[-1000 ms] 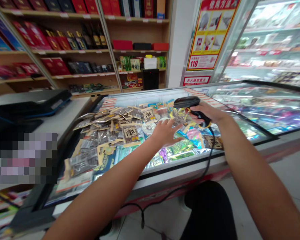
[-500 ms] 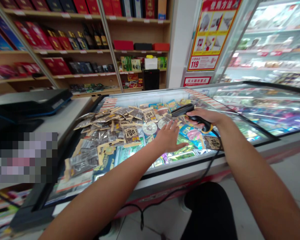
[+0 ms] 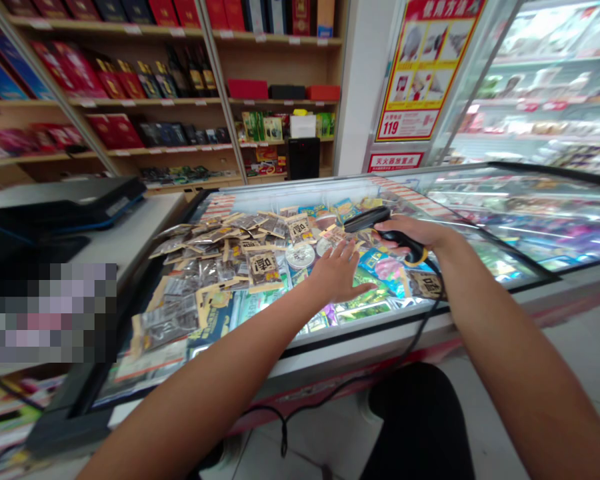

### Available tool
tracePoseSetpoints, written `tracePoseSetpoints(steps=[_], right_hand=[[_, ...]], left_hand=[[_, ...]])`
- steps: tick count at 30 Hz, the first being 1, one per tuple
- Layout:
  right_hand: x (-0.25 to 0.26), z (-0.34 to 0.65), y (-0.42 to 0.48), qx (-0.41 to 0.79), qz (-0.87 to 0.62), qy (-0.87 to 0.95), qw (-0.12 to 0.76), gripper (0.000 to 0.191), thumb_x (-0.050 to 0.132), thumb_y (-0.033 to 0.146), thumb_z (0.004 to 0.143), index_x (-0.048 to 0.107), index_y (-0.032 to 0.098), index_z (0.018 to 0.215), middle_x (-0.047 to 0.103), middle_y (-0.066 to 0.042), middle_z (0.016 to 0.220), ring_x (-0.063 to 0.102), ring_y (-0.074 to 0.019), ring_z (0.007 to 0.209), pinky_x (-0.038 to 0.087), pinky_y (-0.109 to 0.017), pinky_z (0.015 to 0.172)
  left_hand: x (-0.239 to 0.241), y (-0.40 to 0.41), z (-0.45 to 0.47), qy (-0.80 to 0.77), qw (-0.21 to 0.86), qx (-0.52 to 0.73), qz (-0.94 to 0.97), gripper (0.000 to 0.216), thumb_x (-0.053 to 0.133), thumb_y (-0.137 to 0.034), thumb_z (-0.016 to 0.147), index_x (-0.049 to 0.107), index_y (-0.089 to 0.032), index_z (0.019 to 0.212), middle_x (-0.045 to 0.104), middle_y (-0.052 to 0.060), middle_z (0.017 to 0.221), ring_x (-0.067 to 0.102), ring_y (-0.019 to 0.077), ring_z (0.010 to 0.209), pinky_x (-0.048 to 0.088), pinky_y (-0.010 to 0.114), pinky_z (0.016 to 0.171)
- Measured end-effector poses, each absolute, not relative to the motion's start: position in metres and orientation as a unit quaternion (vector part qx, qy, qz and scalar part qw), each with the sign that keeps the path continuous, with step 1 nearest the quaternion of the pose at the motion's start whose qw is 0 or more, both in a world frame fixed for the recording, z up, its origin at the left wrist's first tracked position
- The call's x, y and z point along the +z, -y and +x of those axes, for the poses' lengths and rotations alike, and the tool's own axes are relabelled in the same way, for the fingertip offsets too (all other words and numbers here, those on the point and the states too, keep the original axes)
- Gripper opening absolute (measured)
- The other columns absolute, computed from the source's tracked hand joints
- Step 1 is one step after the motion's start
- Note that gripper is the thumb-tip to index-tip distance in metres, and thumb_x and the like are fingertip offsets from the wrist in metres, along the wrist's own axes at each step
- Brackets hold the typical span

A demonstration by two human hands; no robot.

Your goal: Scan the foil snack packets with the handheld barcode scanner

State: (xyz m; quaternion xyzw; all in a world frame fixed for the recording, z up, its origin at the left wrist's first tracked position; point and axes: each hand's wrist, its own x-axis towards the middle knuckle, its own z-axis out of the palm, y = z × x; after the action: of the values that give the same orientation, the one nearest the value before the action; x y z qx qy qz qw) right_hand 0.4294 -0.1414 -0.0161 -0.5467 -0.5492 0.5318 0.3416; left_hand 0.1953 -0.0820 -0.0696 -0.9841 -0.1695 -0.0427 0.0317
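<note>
My right hand (image 3: pixel 409 235) is wrapped round a black barcode scanner (image 3: pixel 367 219) with a yellow trim, its head pointing left. A black cable (image 3: pixel 420 327) hangs from the scanner's handle. Just left of the scanner my left hand (image 3: pixel 336 272) is spread flat, fingers stretched, over the goods on a glass-topped freezer (image 3: pixel 290 360); whether it presses on a packet I cannot tell. Beyond its fingertips lies a small packet (image 3: pixel 333 235). A round silvery lid (image 3: pixel 300 255) is left of the fingers. Many brown snack packets (image 3: pixel 215 257) are heaped farther left. One more snack packet (image 3: pixel 424 285) lies below my right wrist.
A counter (image 3: pixel 155 217) with a dark flat device (image 3: pixel 70 200) stands to the left, beside a pixelated patch. Wooden shelves (image 3: pixel 275 103) of boxes and bottles rise behind. A red poster (image 3: pixel 427 73) is at the back, and a lit display case (image 3: pixel 545 100) stands right. The cable dangles by my knees.
</note>
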Motion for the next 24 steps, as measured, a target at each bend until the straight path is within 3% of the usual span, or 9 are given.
tracePoseSetpoints(steps=[11, 20, 24], right_hand=[[-0.016, 0.420, 0.139, 0.533, -0.579, 0.500, 0.361, 0.046, 0.072, 0.060, 0.082, 0.059, 0.016, 0.083, 0.054, 0.001, 0.057, 0.046, -0.0088, 0.042, 0.037, -0.021, 0.037], [-0.013, 0.416, 0.138, 0.555, -0.556, 0.486, 0.384, 0.044, 0.072, 0.058, 0.082, 0.057, 0.017, 0.083, 0.054, 0.001, 0.055, 0.046, -0.0096, 0.039, 0.037, -0.022, 0.037], [-0.013, 0.419, 0.138, 0.557, -0.559, 0.475, 0.389, 0.044, 0.074, 0.058, 0.081, 0.058, 0.016, 0.082, 0.054, 0.001, 0.056, 0.044, -0.0086, 0.039, 0.036, -0.021, 0.036]], left_hand=[[-0.060, 0.092, 0.195, 0.181, 0.028, -0.020, -0.983, 0.096, 0.036, -0.073, 0.094, 0.019, -0.008, 0.163, 0.018, 0.017, 0.169, 0.014, 0.0337, 0.158, 0.020, 0.051, 0.126], [-0.067, 0.091, 0.197, 0.184, 0.037, -0.048, -0.981, 0.097, 0.033, -0.076, 0.092, 0.034, -0.004, 0.157, 0.024, 0.018, 0.168, 0.020, 0.0349, 0.156, 0.024, 0.050, 0.124], [-0.065, 0.092, 0.198, 0.189, 0.026, -0.033, -0.981, 0.096, 0.030, -0.074, 0.094, 0.032, -0.001, 0.157, 0.022, 0.019, 0.168, 0.018, 0.0346, 0.157, 0.022, 0.049, 0.125]])
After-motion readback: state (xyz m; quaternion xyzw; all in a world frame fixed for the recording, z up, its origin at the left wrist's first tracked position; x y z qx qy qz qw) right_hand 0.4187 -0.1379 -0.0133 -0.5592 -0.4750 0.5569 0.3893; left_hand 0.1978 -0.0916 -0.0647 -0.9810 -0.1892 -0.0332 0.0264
